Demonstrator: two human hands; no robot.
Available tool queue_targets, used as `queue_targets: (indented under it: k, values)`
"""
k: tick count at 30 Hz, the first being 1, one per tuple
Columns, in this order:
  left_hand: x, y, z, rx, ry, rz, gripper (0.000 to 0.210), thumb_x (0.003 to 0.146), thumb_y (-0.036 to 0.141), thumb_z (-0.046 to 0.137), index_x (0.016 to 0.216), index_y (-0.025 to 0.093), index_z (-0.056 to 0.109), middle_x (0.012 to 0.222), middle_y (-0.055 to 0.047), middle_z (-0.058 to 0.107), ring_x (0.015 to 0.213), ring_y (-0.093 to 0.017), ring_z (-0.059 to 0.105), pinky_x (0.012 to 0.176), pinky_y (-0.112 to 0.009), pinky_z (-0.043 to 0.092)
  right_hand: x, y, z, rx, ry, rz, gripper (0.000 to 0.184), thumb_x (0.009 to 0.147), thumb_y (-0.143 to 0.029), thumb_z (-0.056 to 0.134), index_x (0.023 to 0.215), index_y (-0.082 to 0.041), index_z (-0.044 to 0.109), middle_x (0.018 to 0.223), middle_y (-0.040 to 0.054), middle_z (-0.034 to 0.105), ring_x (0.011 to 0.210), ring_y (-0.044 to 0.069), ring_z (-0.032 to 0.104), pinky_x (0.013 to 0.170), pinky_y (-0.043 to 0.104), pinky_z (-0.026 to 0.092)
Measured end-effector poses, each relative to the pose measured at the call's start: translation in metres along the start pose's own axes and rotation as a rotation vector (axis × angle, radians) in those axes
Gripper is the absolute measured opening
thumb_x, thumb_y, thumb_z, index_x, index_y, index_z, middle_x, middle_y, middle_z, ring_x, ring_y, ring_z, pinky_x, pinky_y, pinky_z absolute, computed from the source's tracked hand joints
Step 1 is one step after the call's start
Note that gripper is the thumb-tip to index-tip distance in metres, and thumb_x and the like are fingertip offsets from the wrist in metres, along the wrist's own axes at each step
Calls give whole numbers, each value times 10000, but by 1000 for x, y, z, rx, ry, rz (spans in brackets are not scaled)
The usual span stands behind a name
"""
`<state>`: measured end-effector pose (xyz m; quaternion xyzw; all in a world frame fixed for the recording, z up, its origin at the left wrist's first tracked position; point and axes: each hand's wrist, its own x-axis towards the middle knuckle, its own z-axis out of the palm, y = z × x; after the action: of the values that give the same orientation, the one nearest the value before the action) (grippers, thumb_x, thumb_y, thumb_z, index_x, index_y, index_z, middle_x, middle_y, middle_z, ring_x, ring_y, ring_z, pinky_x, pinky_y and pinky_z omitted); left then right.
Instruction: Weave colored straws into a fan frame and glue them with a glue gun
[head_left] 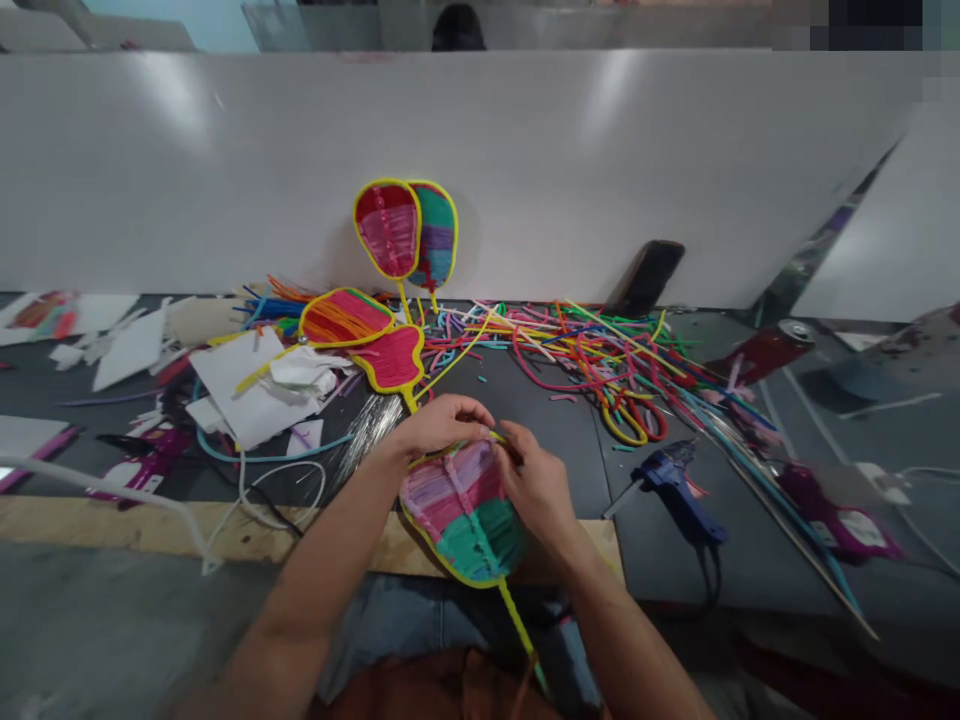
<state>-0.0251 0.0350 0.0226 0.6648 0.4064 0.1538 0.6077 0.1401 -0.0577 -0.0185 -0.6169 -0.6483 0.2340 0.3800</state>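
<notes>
A paddle-shaped hand fan [489, 530] in pink, purple and green, edged with yellow chenille stem, is tilted over the table's near edge. Its yellow handle points down toward my lap. My left hand [444, 428] is closed at the fan's far rim, fingertips curled in and partly hidden. My right hand [538, 485] pinches the same yellow rim from the right side. Both hands meet near the rim's top, where the yellow edging shows between the fingers. Just beyond my left hand lies a pink fan [394, 358] with a yellow border.
Two more fans [388, 228] lean against the white partition [225, 170]. Loose coloured chenille stems [570, 345] spread along its foot. At right are a blue glue gun [679, 490], scissors [630, 420], a phone [651, 278] and a can [780, 345]. Paper scraps [247, 385] and cords lie left.
</notes>
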Motion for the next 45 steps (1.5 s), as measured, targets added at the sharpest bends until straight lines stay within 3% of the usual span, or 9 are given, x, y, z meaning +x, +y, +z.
queue_targets:
  k: [13,18,23,26,29,35,39,42,45]
  values:
    - [-1,-13,6,-43,20,-47,284,732,390,677,846,130,689,750,-11,666,655,-121,560,632,-218,414,-27,8,-14,-103,-50,-75,384,945,-333,429,1219,-144,621,1077,136,728,944,236,703,831,344,551]
    - [-1,-16,7,-46,26,-63,253,732,368,671,836,138,691,766,-12,672,688,-127,572,662,-221,425,-41,27,-56,-181,136,3,335,962,-320,409,1178,-190,630,1100,109,716,985,211,679,866,348,534]
    - [1,-12,7,16,20,-112,267,720,389,678,838,150,699,768,-6,679,692,-132,576,630,-207,429,-61,75,-122,-539,452,77,340,926,-360,474,1159,-162,623,1070,155,683,999,264,628,903,435,484]
    - [4,-13,7,18,15,-122,279,707,411,684,832,161,697,766,2,684,687,-130,577,623,-201,433,-71,106,-142,-692,414,151,440,912,-435,465,1193,-121,592,1098,202,655,1044,312,585,923,505,445]
    - [7,-16,8,22,16,-125,307,692,436,691,833,164,697,764,3,688,678,-129,577,621,-202,439,-75,127,-141,-701,310,196,506,889,-496,475,1217,-122,569,1126,204,643,1060,317,569,918,508,442]
    - [8,-19,9,13,15,-145,284,685,405,696,829,161,697,769,-2,695,696,-136,592,648,-216,453,-66,130,-138,-662,276,214,456,883,-439,431,1191,-146,596,1063,173,679,939,292,618,827,444,484]
    - [9,-23,10,-8,20,-136,268,697,394,689,828,161,697,772,-11,696,710,-149,605,668,-237,458,-65,110,-153,-558,548,335,436,823,-443,498,1117,-154,638,943,145,688,775,263,626,710,395,498]
    - [9,-23,11,-28,17,-145,276,684,398,694,816,156,693,757,-10,692,708,-153,606,678,-247,456,-72,88,-161,-216,749,462,298,794,-457,568,896,-189,650,740,73,638,569,189,544,550,325,467]
    - [9,-22,12,-56,18,-156,273,672,390,704,804,151,692,742,-7,686,696,-147,598,688,-252,453,-84,66,-150,198,570,459,276,792,-480,609,802,-205,619,645,19,597,508,150,508,464,266,431]
